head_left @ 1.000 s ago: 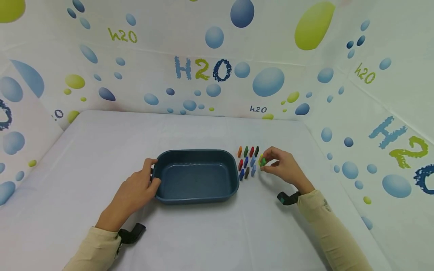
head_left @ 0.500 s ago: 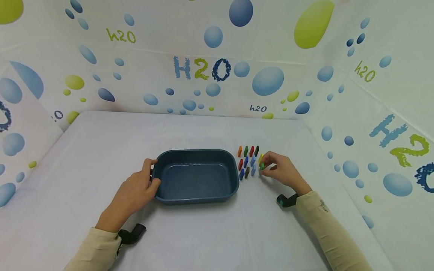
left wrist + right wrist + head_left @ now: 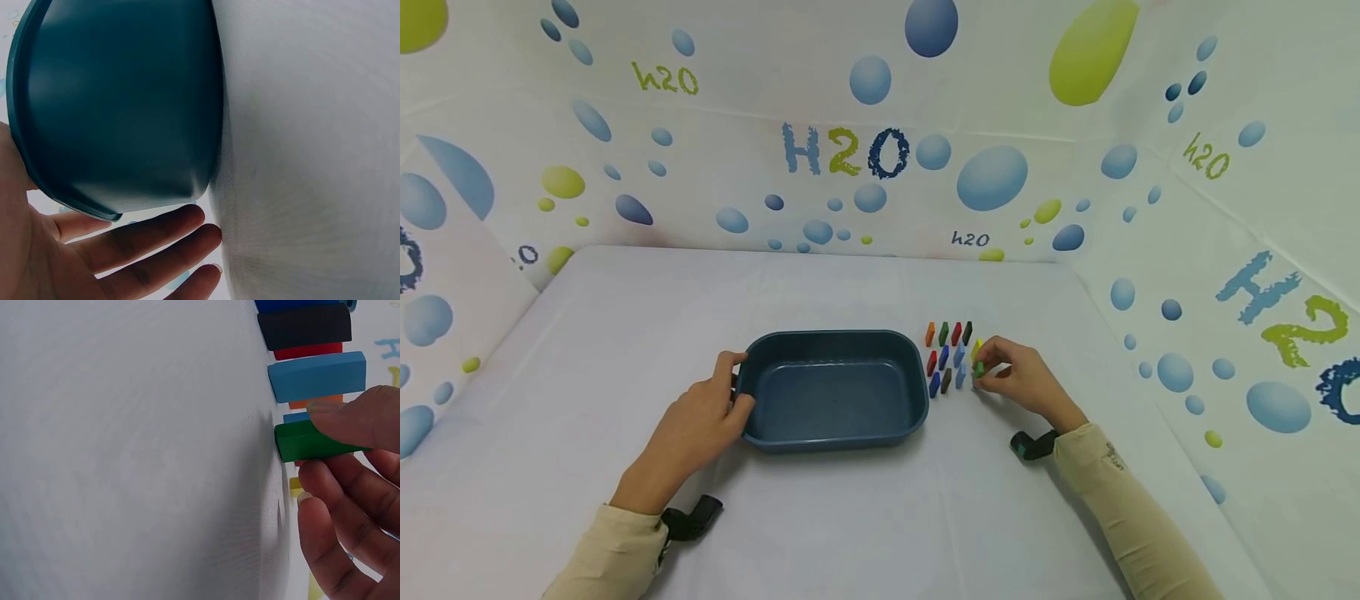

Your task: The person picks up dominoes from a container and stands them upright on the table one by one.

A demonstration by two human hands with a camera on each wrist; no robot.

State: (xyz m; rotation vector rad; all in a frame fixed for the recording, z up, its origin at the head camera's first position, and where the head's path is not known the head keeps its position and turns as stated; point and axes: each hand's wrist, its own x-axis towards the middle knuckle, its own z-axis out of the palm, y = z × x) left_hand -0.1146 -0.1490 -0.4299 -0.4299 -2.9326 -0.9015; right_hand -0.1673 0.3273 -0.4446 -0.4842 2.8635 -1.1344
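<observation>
In the head view, a dark blue rectangular tray (image 3: 831,404) lies on the white cloth. My left hand (image 3: 696,425) holds its left end, with thumb and index finger at the rim; the left wrist view shows the other fingers spread beside the tray wall (image 3: 125,106). To the tray's right, my right hand (image 3: 1026,382) pinches a small green block (image 3: 303,440) between thumb and fingers. That block stands on end, its foot at the cloth. Close by stand a light blue block (image 3: 319,376) and a yellow block (image 3: 977,348), partly hidden by the fingers.
Several coloured blocks stand in short rows between the tray and my right hand, among them an orange block (image 3: 930,334), a dark green block (image 3: 943,334) and a black block (image 3: 967,332). A printed curtain (image 3: 737,150) rises behind the table and along its sides.
My right hand has come down slightly and toward me with the green block, exposing more of the yellow block, then stays nearly still. The left hand and tray keep their place.
</observation>
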